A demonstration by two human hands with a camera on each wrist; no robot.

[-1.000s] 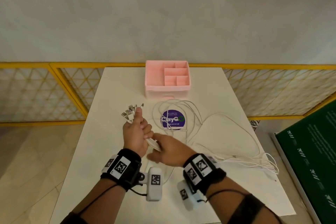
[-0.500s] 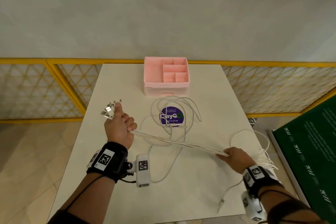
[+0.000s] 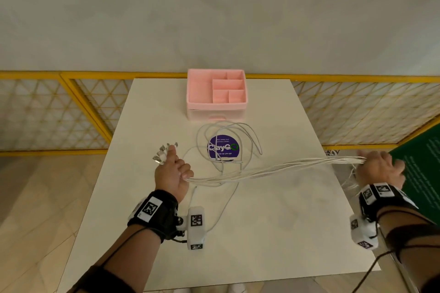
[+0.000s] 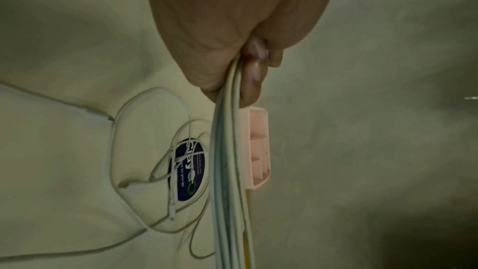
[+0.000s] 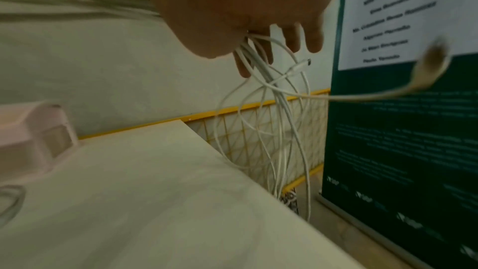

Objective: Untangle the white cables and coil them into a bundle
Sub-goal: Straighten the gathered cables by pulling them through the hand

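Several white cables [image 3: 273, 169] stretch in a nearly taut bundle above the table between my two hands. My left hand [image 3: 173, 169] grips one end in a fist, and the metal connector plugs [image 3: 164, 152] fan out above its thumb. The left wrist view shows the left hand's fingers [image 4: 256, 64] curled round the bundle [image 4: 227, 150]. My right hand [image 3: 378, 169] is past the table's right edge with the strands running through it. In the right wrist view the free ends [image 5: 271, 81] dangle below its fingers [image 5: 292, 38]. More cable loops [image 3: 228, 131] lie loose on the table.
A pink compartment organiser [image 3: 216, 93] stands at the far edge of the white table [image 3: 273, 221]. A purple round sticker [image 3: 223, 147] lies under the loose loops. A yellow mesh railing [image 3: 71, 107] runs behind, and a green banner [image 3: 423, 173] stands close on the right.
My right hand has slid rightward along the cables, from beside the left hand to beyond the table's right edge, drawing the bundle out straight. The left hand kept its grip and shifted slightly left.
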